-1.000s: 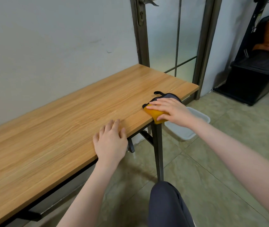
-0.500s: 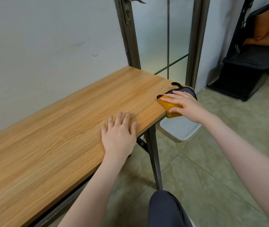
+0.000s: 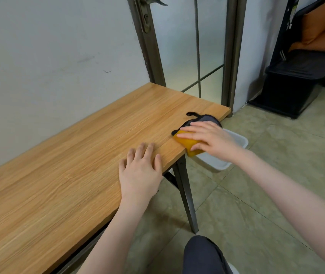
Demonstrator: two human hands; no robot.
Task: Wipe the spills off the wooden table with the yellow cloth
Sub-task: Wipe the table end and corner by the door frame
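Observation:
The yellow cloth (image 3: 189,144), dark grey on its far side, lies folded at the front right edge of the wooden table (image 3: 68,165) and hangs a little over that edge. My right hand (image 3: 211,138) lies on top of it, fingers stretched across the cloth and thumb tucked under its overhanging part. My left hand (image 3: 140,171) rests flat on the tabletop near the front edge, fingers spread, left of the cloth. No spill is plainly visible on the wood.
A white plastic basin (image 3: 226,155) stands on the tiled floor below the table's right end. Behind it is a metal-framed glass door (image 3: 197,56). A black crate (image 3: 288,91) sits at the far right. My knee (image 3: 203,256) is at the bottom.
The view has shifted a little. My right hand and the cloth stay at the table's front right edge, sliding slightly along it. My left hand stays flat on the wood.

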